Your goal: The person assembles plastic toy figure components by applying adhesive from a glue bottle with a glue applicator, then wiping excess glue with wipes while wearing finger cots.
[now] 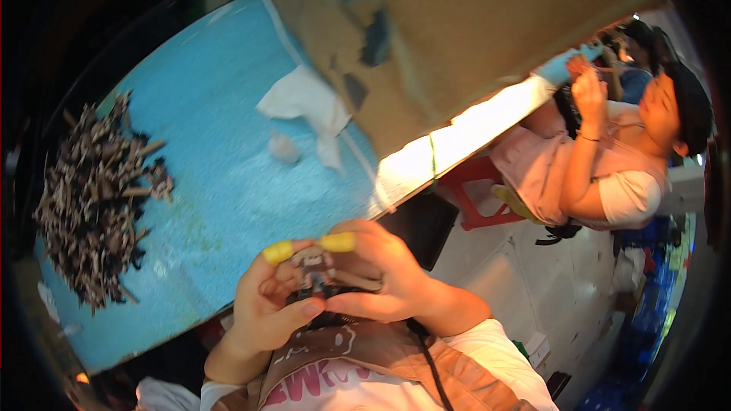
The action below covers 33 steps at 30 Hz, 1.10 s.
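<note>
Close in front of my body, both hands hold one small toy figure (314, 268), dark and pale with a brown stick-like piece beside it. My left hand (263, 297) pinches it from the left, thumb at its lower end. From the right, my right hand (388, 270) closes on it with thumb and forefinger. Yellow covers sit on both forefinger tips. The figure's finer details are too blurred to make out. At the table's left end lies a heap of similar small dark pieces (95, 202) with brown sticks among them.
The blue-topped table (221, 129) lies ahead and left. On it are a crumpled white sheet (304, 103) and a small whitish lump (284, 147). A large brown cardboard piece (472, 38) covers the far side. At right, a person (601, 152) sits by a red stool (476, 186).
</note>
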### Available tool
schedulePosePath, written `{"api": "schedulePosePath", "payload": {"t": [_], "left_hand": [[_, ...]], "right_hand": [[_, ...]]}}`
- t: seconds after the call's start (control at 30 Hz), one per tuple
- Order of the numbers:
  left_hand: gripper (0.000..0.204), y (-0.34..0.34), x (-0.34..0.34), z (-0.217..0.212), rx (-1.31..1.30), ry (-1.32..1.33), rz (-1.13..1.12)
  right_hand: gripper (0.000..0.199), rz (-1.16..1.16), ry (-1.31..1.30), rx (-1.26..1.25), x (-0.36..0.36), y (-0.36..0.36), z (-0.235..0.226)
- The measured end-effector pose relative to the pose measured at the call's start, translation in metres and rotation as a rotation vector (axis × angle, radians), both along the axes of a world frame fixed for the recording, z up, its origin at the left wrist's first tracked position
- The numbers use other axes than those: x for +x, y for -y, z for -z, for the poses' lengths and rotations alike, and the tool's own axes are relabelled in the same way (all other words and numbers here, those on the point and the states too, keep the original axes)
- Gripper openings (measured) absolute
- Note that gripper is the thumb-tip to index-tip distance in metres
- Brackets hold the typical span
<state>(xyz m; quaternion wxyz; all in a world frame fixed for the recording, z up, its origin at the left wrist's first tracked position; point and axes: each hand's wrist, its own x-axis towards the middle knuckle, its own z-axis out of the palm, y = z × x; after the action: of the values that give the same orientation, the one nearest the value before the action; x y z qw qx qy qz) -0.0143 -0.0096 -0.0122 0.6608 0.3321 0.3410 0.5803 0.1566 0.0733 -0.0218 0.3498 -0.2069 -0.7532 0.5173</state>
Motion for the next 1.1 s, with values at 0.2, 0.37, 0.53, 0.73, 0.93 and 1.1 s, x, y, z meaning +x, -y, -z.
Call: {"api": "schedulePosePath", "payload": {"t": [0.2, 0.37, 0.53, 0.73, 0.93, 1.1], "left_hand": [[0.063, 0.0, -0.002, 0.0, -0.001, -0.069, -0.083], [0.067, -0.002, 0.0, 0.0, -0.015, -0.078, -0.099], [0.075, 0.0, 0.001, -0.001, -0.039, -0.041, -0.082], [0.075, -0.003, 0.002, -0.008, -0.01, -0.077, -0.077], [0.082, -0.003, 0.001, -0.009, -0.027, -0.092, -0.095], [0.079, 0.001, -0.004, -0.002, -0.083, 0.082, -0.012]], "right_hand": [[0.062, -0.006, 0.035, 0.02, -0.005, 0.0, -0.005], [0.059, 0.025, 0.057, 0.083, -0.004, -0.002, -0.004], [0.059, 0.047, 0.017, 0.127, 0.0, 0.0, -0.007], [0.059, 0.037, 0.024, 0.089, 0.0, 0.003, -0.006], [0.058, 0.046, 0.006, 0.111, -0.001, 0.0, -0.011], [0.06, 0.026, -0.004, 0.159, 0.001, 0.001, -0.005]]}}
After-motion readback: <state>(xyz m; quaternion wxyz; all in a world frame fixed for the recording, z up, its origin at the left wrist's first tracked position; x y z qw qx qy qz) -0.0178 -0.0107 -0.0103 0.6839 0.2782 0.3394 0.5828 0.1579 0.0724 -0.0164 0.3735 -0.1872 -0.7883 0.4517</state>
